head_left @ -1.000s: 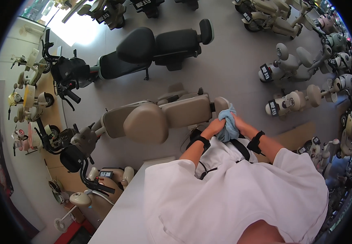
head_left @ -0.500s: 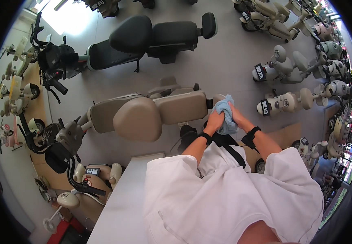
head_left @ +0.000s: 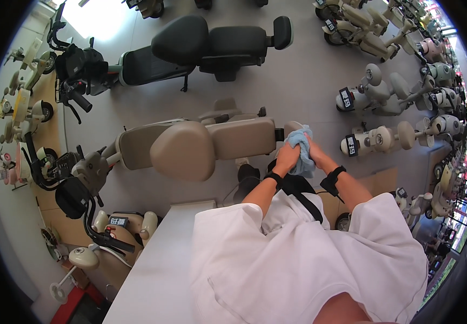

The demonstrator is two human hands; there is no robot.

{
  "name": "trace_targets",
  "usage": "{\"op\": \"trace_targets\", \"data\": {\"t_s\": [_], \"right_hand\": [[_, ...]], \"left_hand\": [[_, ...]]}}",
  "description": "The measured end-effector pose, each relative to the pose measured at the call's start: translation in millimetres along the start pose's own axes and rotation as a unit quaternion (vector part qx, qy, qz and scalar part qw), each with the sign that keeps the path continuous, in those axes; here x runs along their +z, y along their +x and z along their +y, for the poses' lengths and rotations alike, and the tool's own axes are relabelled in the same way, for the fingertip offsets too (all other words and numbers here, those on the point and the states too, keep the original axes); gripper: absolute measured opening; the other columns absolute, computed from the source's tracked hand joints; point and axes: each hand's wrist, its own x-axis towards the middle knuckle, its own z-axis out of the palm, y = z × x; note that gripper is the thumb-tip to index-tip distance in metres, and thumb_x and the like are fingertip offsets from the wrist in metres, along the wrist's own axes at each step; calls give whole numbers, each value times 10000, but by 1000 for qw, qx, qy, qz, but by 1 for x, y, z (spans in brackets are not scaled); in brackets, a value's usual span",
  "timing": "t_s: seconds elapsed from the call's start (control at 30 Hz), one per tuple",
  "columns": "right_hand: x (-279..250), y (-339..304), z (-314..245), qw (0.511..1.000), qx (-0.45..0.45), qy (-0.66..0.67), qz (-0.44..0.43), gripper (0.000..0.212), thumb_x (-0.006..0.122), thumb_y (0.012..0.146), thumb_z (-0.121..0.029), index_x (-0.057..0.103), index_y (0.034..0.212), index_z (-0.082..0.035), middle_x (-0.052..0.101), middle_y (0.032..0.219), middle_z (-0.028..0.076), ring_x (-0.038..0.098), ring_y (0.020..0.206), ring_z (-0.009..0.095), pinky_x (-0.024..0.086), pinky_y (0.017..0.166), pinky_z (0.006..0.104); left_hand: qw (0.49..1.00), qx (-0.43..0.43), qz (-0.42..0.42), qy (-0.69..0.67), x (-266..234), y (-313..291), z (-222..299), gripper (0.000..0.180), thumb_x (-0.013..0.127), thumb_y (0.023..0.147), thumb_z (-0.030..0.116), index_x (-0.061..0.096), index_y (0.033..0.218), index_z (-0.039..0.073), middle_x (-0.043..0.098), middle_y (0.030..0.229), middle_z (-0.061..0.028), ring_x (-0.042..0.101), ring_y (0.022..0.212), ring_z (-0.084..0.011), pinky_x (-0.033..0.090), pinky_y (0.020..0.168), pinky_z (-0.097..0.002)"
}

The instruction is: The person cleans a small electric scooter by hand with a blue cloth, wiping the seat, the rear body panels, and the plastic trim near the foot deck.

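Observation:
A light blue cloth (head_left: 301, 168) is bunched between my two hands, close to the rear end of a beige electric scooter (head_left: 244, 138). My left hand (head_left: 287, 156) grips the cloth from its left side, fingers closed on it. On the other side my right hand (head_left: 315, 153) is closed round the cloth too, fingers pressed into its upper part. Just beyond the cloth, the beige rear backrest pad (head_left: 292, 127) of the scooter is partly covered by it. Whether the cloth touches the pad I cannot tell.
A black scooter (head_left: 233, 43) stands parallel beyond the beige one. A white tabletop (head_left: 158, 270) lies at my left, with another beige scooter (head_left: 120, 237) beside it. Several small scooters (head_left: 374, 140) line the right side, and more stand along the left wall.
The view has shifted slightly. Both hands remain on the bunched cloth near the scooter's rear; the fingers and folds have moved only a little.

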Motion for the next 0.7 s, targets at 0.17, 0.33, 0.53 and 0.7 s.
{"op": "trace_targets", "data": {"t_s": [0.17, 0.33, 0.53, 0.7], "right_hand": [[7, -14, 9, 998, 0, -54, 19, 763, 335, 968, -635, 494, 1365, -3, 567, 1308, 156, 541, 1170, 254, 388, 1022, 364], [19, 10, -41, 972, -212, -79, 63, 670, 416, 975, -548, 572, 1243, 46, 659, 1080, 158, 607, 991, 296, 438, 912, 364], [4, -5, 20, 997, -29, -70, 23, 750, 336, 982, -594, 492, 1357, 37, 560, 1297, 208, 536, 1160, 305, 381, 1007, 409], [0, 0, -12, 978, -175, -114, 20, 572, 476, 982, -464, 542, 1255, 34, 634, 1168, 169, 596, 1045, 261, 432, 939, 367]], "left_hand": [[989, -83, -101, 68, -4, -2, -9, 474, 432, 931, 358, 591, 1181, -12, 641, 1113, -279, 590, 1075, -452, 450, 921, -445], [989, 89, 77, -93, -10, 31, 6, 399, 470, 921, 269, 556, 1210, 8, 625, 1163, -245, 578, 1112, -414, 444, 935, -413], [978, -106, -75, 161, -3, -18, 6, 544, 421, 920, 422, 619, 1165, -22, 631, 1140, -294, 572, 1117, -468, 440, 954, -445], [997, -77, -5, 18, 3, -8, 16, 525, 444, 924, 373, 559, 1226, -40, 610, 1202, -280, 554, 1162, -439, 417, 991, -402]]}}
